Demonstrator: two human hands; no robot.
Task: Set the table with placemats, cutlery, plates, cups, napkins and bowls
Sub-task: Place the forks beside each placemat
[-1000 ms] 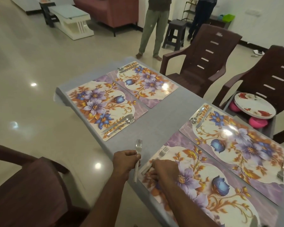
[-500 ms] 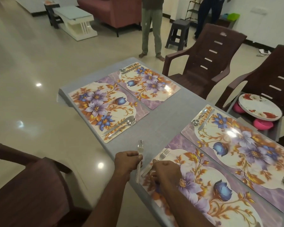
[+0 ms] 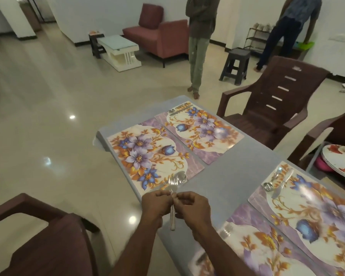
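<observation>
My left hand (image 3: 157,206) and right hand (image 3: 193,208) meet above the table's near-left edge. Both pinch a steel fork (image 3: 172,220), which is upright with its tines pointing away from me; blur hides whether it is one fork or two. Four floral placemats lie on the grey table (image 3: 223,176): far left (image 3: 145,154), far (image 3: 203,128), right (image 3: 311,208) and nearest (image 3: 267,248). A spoon and knife (image 3: 180,177) lie on the far-left mat just beyond the tines. Another spoon (image 3: 268,186) and knife (image 3: 282,183) lie on the right mat.
A stack of flowered plates (image 3: 341,162) over pink bowls (image 3: 323,165) sits on the chair at the right. Brown chairs stand at the far side (image 3: 277,108) and at my near left (image 3: 38,246). Two people stand beyond the table.
My right hand left the nearest placemat and joined my left hand on the fork. Both hands rose and shifted toward the far-left mat. The view tilted up.
</observation>
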